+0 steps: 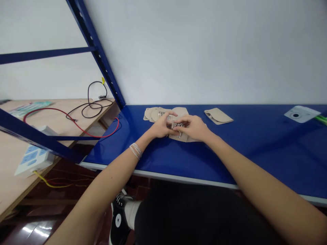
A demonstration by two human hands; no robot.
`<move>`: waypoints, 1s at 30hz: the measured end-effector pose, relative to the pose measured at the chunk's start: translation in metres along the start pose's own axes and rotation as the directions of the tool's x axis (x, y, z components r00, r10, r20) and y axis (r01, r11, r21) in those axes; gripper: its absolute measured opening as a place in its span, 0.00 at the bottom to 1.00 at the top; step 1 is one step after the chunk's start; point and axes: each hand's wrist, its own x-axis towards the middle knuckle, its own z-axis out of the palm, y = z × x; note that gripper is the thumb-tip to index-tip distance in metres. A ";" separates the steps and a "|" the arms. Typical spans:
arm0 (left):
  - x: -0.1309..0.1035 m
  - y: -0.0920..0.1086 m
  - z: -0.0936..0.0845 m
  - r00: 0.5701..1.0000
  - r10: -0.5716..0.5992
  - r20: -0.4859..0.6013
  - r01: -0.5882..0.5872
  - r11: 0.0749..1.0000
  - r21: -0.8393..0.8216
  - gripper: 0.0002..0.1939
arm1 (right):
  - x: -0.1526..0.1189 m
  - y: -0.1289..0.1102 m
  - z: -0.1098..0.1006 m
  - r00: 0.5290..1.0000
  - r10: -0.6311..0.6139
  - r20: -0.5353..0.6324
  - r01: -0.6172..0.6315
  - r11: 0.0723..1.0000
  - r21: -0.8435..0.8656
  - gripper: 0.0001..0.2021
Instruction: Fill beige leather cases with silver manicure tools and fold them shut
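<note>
A small shiny silver piece with a linked or beaded look (pixel 178 125) lies between my hands; its exact kind is too small to make out. My left hand (pixel 163 125) curls around its left side, thumb and fingers closed on it. From the right, my right hand (pixel 193 127) pinches the same piece with thumb and forefinger. Beneath the hands are beige paper sheets or pouches (pixel 182 111). More rounded beige cards (pixel 152 114) overlap to the left, with another silvery item (pixel 160 114) on them, partly hidden by my left hand.
A folded beige pouch (pixel 220 116) lies right of my hands on the blue shelf (pixel 153 158). Farther right is a white card with a dark round spot (pixel 298 114). At left stand a blue metal upright (pixel 98 51), red cable (pixel 61 112) and white power strip (pixel 33 160).
</note>
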 end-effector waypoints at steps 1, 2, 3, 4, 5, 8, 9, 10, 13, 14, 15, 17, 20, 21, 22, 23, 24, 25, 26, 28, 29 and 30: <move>0.000 0.000 0.000 1.000 -0.010 0.012 0.010 1.000 -0.021 0.43 | 0.000 0.001 0.001 1.000 -0.006 -0.010 0.006 1.000 0.004 0.09; 0.000 0.000 0.000 0.999 -0.021 0.033 0.023 0.999 -0.046 0.43 | 0.000 0.001 0.002 1.000 -0.011 -0.019 0.011 1.000 0.012 0.08; 0.000 0.000 0.001 0.998 -0.026 0.056 0.030 0.997 -0.071 0.43 | 0.000 0.002 0.002 1.000 -0.011 -0.027 0.012 1.000 0.023 0.08; 0.000 -0.001 0.001 0.997 -0.021 0.074 0.028 0.995 -0.096 0.43 | 0.000 0.003 0.003 0.999 -0.007 -0.035 0.009 0.999 0.035 0.09; 0.000 -0.001 0.001 0.996 -0.011 0.090 0.021 0.993 -0.117 0.42 | 0.000 0.003 0.003 0.999 0.000 -0.039 0.002 0.999 0.049 0.09; 0.000 0.000 0.001 0.993 0.026 0.114 -0.011 0.991 -0.131 0.39 | 0.000 0.003 0.002 0.999 0.034 -0.029 -0.031 0.995 0.099 0.10; 0.000 0.000 0.001 0.993 0.032 0.118 -0.018 0.993 -0.118 0.38 | 0.000 0.003 0.001 0.998 0.050 -0.024 -0.047 0.992 0.117 0.10; 0.000 0.001 0.001 0.992 0.036 0.122 -0.024 0.995 -0.101 0.37 | 0.000 0.002 0.001 0.998 0.067 -0.018 -0.064 0.989 0.136 0.10; -0.001 0.003 0.001 0.989 0.055 0.140 -0.046 0.997 -0.070 0.35 | 0.000 0.000 0.000 0.993 0.118 -0.005 -0.114 0.973 0.202 0.12; -0.001 0.004 0.001 0.987 0.063 0.145 -0.054 0.996 -0.068 0.35 | 0.000 0.000 0.000 0.991 0.130 -0.001 -0.127 0.968 0.219 0.12; -0.001 0.004 0.001 0.987 0.072 0.147 -0.062 0.996 -0.070 0.35 | 0.000 -0.001 0.000 0.990 0.140 0.001 -0.137 0.964 0.226 0.13; 0.000 0.003 0.001 0.986 0.072 0.148 -0.062 0.995 -0.074 0.35 | 0.000 -0.002 -0.001 0.988 0.152 0.003 -0.149 0.964 0.220 0.13; 0.001 0.002 0.000 0.988 0.045 0.148 -0.033 0.996 -0.084 0.36 | 0.001 -0.002 -0.001 0.986 0.169 0.001 -0.166 0.964 0.207 0.13; 0.001 0.002 0.000 0.988 0.036 0.151 -0.023 0.996 -0.086 0.36 | 0.001 -0.002 -0.002 0.983 0.182 0.001 -0.178 0.962 0.206 0.13; 0.001 0.002 0.000 0.987 0.029 0.155 -0.015 0.996 -0.086 0.37 | 0.001 -0.001 -0.002 0.981 0.196 -0.003 -0.192 0.960 0.204 0.13; 0.001 0.002 0.000 0.987 0.025 0.159 -0.012 0.996 -0.084 0.39 | 0.002 0.000 -0.002 0.978 0.208 -0.009 -0.202 0.959 0.202 0.13; 0.000 0.003 0.000 0.986 0.024 0.163 -0.011 0.997 -0.079 0.40 | 0.002 0.001 -0.003 0.977 0.212 -0.018 -0.204 0.959 0.199 0.13; 0.000 0.003 -0.001 0.986 0.023 0.167 -0.011 0.997 -0.073 0.41 | 0.003 0.002 -0.004 0.977 0.210 -0.027 -0.200 0.960 0.197 0.14; 0.000 0.003 -0.001 0.985 0.025 0.169 -0.013 0.997 -0.070 0.42 | 0.003 0.003 -0.004 0.979 0.203 -0.034 -0.193 0.961 0.197 0.14; 0.000 0.003 -0.001 0.986 0.023 0.167 -0.012 0.998 -0.069 0.43 | 0.004 0.004 -0.005 0.981 0.192 -0.040 -0.180 0.963 0.202 0.14; 0.000 0.002 -0.001 0.986 0.021 0.166 -0.009 0.997 -0.071 0.43 | 0.004 0.005 -0.005 0.981 0.192 -0.042 -0.180 0.963 0.202 0.14; 0.000 0.002 -0.001 0.986 0.018 0.165 -0.006 0.997 -0.072 0.44 | 0.004 0.005 -0.005 0.980 0.195 -0.046 -0.182 0.963 0.199 0.13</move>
